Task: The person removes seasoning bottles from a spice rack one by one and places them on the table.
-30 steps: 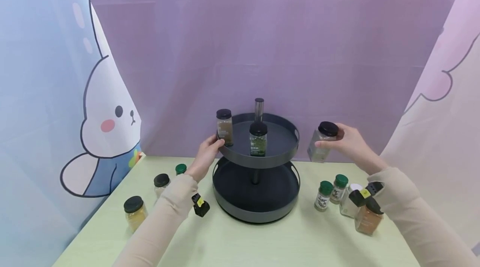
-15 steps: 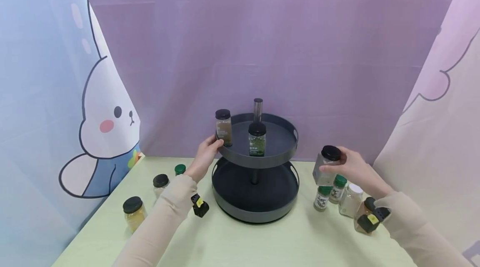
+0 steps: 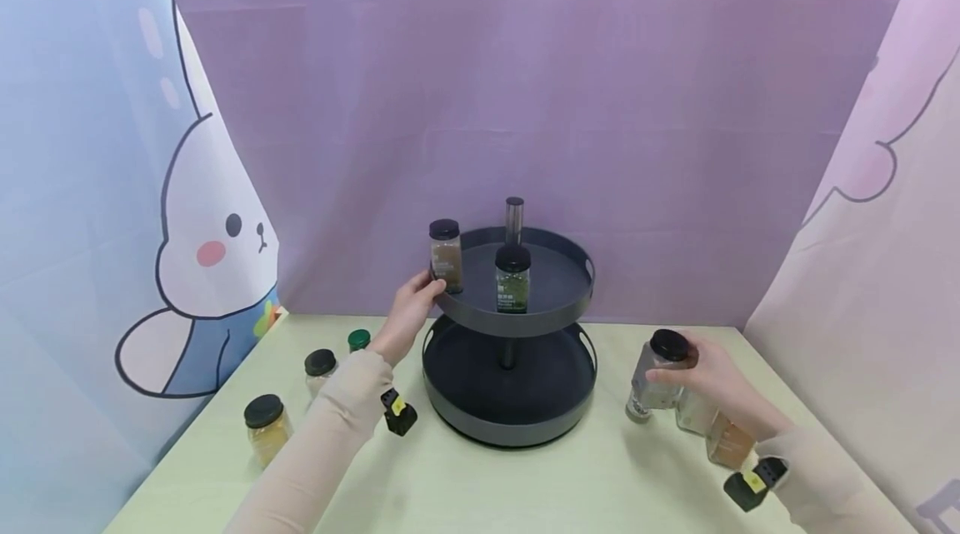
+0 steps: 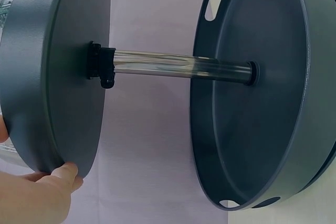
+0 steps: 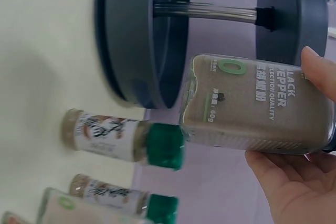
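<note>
My left hand [image 3: 411,311] grips the left rim of the dark grey upper tray [image 3: 517,323] on a two-tier spice rack. In the left wrist view, the thumb and fingers hold that rim from below and outside. A black-lidded jar of brown spice [image 3: 447,261] stands just above those fingers, and a jar of green herbs [image 3: 513,291] stands at the tray's front. Right of the rack, my right hand [image 3: 716,369] holds a black-lidded pepper jar [image 5: 252,103] near its lid. Its label reads black pepper. The jar is tilted and hides much of the small bottles behind it.
The lower tray [image 3: 510,431] holds no jars. On the right stand green-capped bottles [image 5: 107,135], a pale jar [image 3: 694,413] and an orange-brown jar [image 3: 729,441]. At left are a yellow jar [image 3: 267,434], another black-lidded jar [image 3: 320,367] and a green-capped bottle [image 3: 359,340].
My right hand has lowered the pepper jar toward the table and the bottles at right, shifting slightly right. The left hand stays on the upper tray's rim.
</note>
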{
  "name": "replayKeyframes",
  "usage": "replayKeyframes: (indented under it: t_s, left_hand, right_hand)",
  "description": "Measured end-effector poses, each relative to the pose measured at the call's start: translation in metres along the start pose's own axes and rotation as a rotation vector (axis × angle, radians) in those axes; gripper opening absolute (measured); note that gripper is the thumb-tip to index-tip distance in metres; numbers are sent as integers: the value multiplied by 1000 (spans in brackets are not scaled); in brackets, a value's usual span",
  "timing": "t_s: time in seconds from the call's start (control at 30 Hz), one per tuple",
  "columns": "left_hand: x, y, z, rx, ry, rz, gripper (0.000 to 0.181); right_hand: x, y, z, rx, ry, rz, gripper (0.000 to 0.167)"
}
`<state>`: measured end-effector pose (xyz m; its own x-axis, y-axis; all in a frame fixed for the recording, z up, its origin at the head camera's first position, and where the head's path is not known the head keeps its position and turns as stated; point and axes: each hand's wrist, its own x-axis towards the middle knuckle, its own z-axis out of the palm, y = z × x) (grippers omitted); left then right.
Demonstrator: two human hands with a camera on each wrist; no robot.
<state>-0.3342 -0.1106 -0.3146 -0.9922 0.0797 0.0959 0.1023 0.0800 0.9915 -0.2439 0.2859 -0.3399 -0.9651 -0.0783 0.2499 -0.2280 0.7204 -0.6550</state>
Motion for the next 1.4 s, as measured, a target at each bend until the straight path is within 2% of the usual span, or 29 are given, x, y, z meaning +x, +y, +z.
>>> replayKeyframes:
  t_s: [0.13, 0.43, 0.87, 1.0, 1.1, 1.23, 1.4]
  left_hand:
    - [0, 0, 0, -5, 2, -4, 61]
    - [-2, 1, 0, 2, 1, -9, 59]
    - [0, -1, 0, -23, -28, 2, 57]
    - [-5, 7, 0, -30, -34, -7, 57]
    - [-13, 15, 2, -25, -44, -13, 57]
    - [-17, 20, 3, -15, -44, -16, 57]
    - [-9, 12, 2, -26, -37, -19, 58]
  right_hand:
    - [-9, 9, 4, 1, 5, 20, 58]
    - [-21, 32, 11, 26, -23, 142, 68]
    - [-31, 54, 28, 24, -44, 126, 69]
    - [-33, 60, 35, 44, -25, 84, 72]
    - [-35, 62, 38, 62, -17, 81, 73]
    - [-38, 62, 40, 23, -26, 128, 77]
    - [-40, 62, 39, -50, -25, 168, 78]
